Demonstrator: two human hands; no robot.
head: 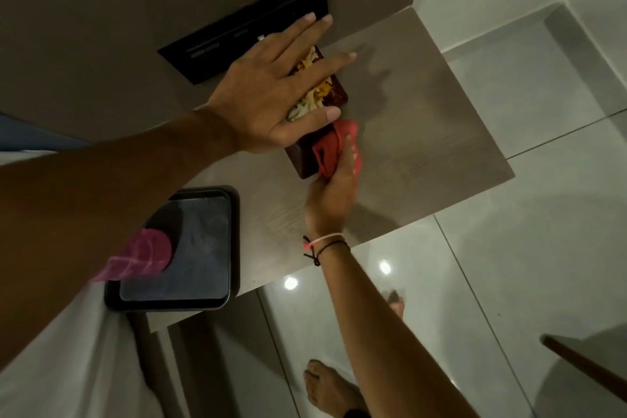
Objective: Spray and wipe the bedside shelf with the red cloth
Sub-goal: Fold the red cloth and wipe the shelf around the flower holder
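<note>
The bedside shelf (pixel 424 132) is a grey wood-grain board fixed in the wall corner. My right hand (pixel 330 193) is shut on the crumpled red cloth (pixel 334 142), which presses on the shelf against the near end of a dark brown wooden box (pixel 302 159). The box holds yellow and white pieces (pixel 314 97). Over it my left hand (pixel 271 92) lies flat with fingers spread, its thumb at the box's edge; I cannot tell whether it touches the box. No spray bottle is clearly visible.
A black tray (pixel 234 248) sits at the shelf's near left end, with a pink object (pixel 142 254) partly under my left forearm. A black switch panel (pixel 237 30) is on the wall. White bedding (pixel 51 366) lies left, glossy floor tiles (pixel 509 282) right, my bare foot (pixel 325 387) below.
</note>
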